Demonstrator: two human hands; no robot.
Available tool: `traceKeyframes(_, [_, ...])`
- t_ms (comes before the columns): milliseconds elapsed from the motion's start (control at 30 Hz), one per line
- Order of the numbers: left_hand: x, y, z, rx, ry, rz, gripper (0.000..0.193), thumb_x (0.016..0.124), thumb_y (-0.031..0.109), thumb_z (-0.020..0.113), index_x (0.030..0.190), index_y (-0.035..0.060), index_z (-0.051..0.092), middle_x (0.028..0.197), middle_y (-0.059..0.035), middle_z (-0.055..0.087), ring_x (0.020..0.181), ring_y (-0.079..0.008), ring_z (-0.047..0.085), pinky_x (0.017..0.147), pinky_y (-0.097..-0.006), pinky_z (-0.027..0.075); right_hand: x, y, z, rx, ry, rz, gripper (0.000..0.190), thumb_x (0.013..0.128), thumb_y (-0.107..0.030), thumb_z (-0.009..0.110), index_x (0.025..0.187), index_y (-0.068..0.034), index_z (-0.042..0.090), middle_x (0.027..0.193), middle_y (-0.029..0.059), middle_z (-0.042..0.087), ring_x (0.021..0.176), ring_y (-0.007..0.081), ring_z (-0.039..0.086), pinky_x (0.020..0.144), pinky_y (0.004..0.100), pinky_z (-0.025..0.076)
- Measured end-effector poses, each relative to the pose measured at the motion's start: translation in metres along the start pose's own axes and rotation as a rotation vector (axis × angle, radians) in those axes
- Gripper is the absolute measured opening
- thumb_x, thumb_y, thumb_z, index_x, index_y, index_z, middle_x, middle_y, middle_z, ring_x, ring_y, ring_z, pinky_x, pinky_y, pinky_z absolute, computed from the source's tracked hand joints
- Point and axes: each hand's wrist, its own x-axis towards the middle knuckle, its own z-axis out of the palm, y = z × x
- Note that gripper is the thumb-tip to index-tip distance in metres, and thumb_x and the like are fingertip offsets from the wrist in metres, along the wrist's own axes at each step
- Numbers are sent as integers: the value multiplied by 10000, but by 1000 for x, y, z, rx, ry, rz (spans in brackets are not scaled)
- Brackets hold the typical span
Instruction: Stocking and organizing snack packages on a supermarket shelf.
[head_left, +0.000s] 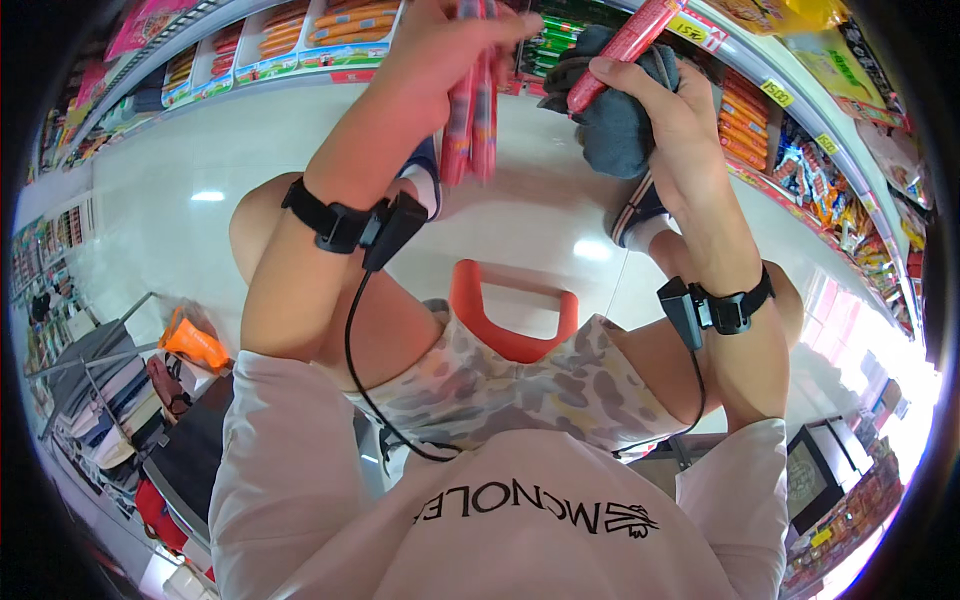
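Note:
My left hand (439, 71) is closed around several red-wrapped sausage sticks (469, 142), which hang down over the floor and look blurred. In my right hand (679, 105) are a single red-wrapped sausage stick (626, 52) and a bunched dark grey cloth (615, 139). The thumb presses on the single stick, which lies slanted across the cloth. Both hands are in front of the lower shelf, and the tips of the left hand's sticks are apart from the cloth.
Bins of orange-wrapped sticks (356, 22) line the shelf at the left, with more orange sticks (742, 124) at the right. Price tags run along the shelf edge (750, 71). An orange-red curved plastic frame (514, 345) shows between my knees. A garment rack (112, 360) stands at the left.

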Motion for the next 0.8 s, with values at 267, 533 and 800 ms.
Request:
traceKeyframes(267, [-23,-6,34,-5,-258,-140,301,855,319,865,927,66,716,738,-33,689,546,-85,577,494,-240,443,5,3,-8,290,116,10,214,901,-197,768,1004,-18,709,904,79,733,766,169,707,746,321,580])
traceKeyframes(533, [-17,-19,43,63,-225,-18,342,821,300,896,900,7,738,717,-91,702,521,-72,591,473,-224,439,7,15,-8,164,107,14,201,919,-203,770,978,-19,717,866,63,729,740,151,705,711,309,575])
traceKeyframes(800, [-11,-42,29,-44,-383,-35,245,830,198,879,917,32,720,711,-16,642,565,-71,555,514,-230,412,-9,12,-7,-20,69,-54,190,940,-157,760,960,30,731,818,72,735,654,110,661,598,267,526])
